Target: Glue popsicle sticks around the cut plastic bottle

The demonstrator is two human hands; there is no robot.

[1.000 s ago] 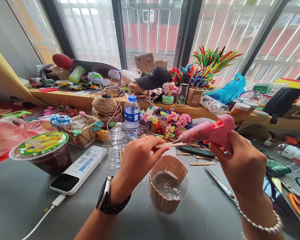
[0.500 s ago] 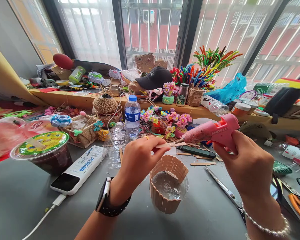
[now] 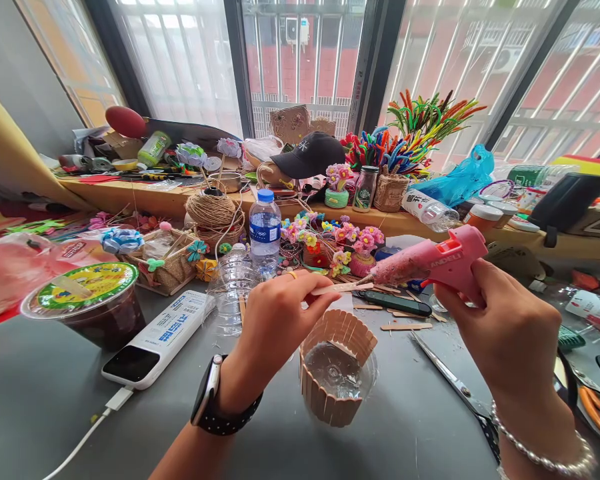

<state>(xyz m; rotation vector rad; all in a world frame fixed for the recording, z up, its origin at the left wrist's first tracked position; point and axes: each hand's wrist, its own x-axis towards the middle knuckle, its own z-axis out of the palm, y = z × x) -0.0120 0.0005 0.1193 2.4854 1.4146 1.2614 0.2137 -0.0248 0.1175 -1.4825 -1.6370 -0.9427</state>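
Between the thumb and fingers of my left hand (image 3: 285,323) a wooden craft stick (image 3: 340,288) is pinched, pointing right. My right hand (image 3: 505,320) is wrapped around the handle of a pink hot glue gun (image 3: 435,260). The gun's nozzle tip is at the right part of the stick; I cannot tell whether it touches. Below my hands stands a clear plastic cup (image 3: 373,377), with craft sticks (image 3: 333,407) set upright around much of its outside. A gap in the sticks shows on the right, and one stick leans across the inside.
Open scissors (image 3: 455,383) and a green-black utility knife (image 3: 397,303) lie right of the cup, near loose sticks (image 3: 405,327). A white power bank (image 3: 160,340), a lidded drink cup (image 3: 87,300) and a water bottle (image 3: 265,233) stand to the left. Twine (image 3: 210,212) sits behind.
My right hand and the glue gun have shifted slightly right, the nozzle sliding along the stick toward its right end. My left hand and the cup have stayed in place.
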